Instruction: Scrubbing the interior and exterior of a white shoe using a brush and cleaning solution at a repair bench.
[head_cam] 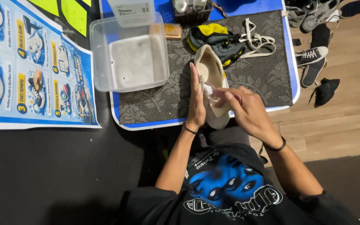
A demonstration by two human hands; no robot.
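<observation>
A cream-coloured shoe (211,71) lies sole-up on the dark patterned mat (267,75), its heel end hanging over the near table edge. My left hand (196,100) is pressed flat against the shoe's left side, holding it. My right hand (246,109) grips a small brush with white bristles (208,89), whose head touches the shoe's side near the left hand's fingertips.
A clear plastic tub of foamy water (132,58) stands left of the shoe. Behind it sit a cleaner bottle (131,10), a wooden brush (173,31), a dark-and-yellow cloth (217,39) and loose laces (257,41). Shoes (311,62) lie on the wooden floor at right; a poster (26,66) at left.
</observation>
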